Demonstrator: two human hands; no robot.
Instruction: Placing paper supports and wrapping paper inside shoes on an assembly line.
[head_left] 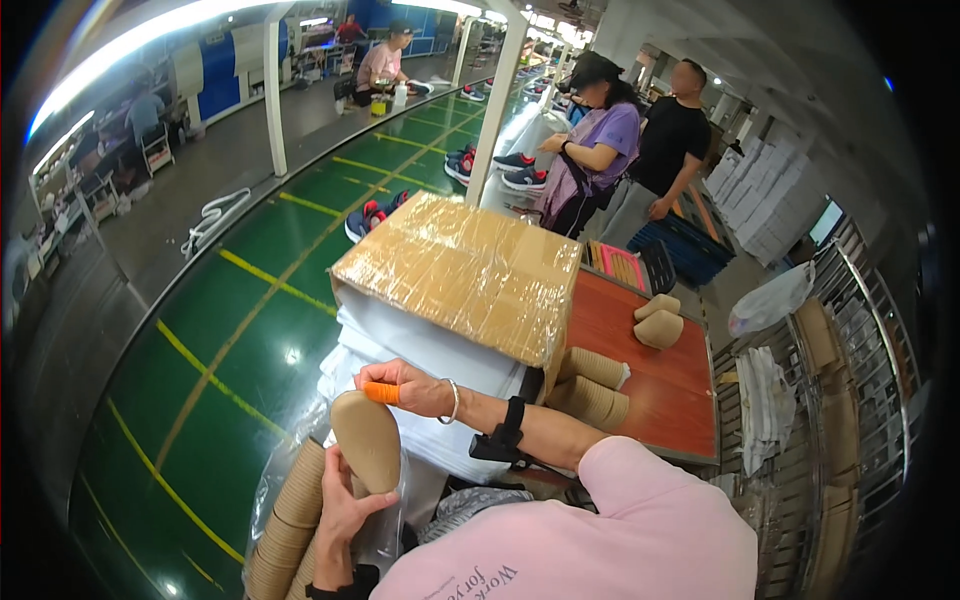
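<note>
Form, tan and rounded, stood broad end up between the two hands at lower centre of the frame. The left hand was closed around its lower end, thumb on the right flank and fingers on the left, a hold that probably steadied it from below. The right hand, its fingers curled, met the upper rim with an orange finger cover; whether it gripped the rim or merely touched it could not be told. A nested stack of similar pieces lay in a clear plastic bag at lower left, presumably nested to save room and near the left hand for short reach. Further stacks and loose pieces occupied the red-brown bench at right. White sheets projected below the near edge of a tape-covered carton, which bounded the right hand from above; the right forearm ran just below its lower right corner. The widest open room lay leftward, over the green belt.
</note>
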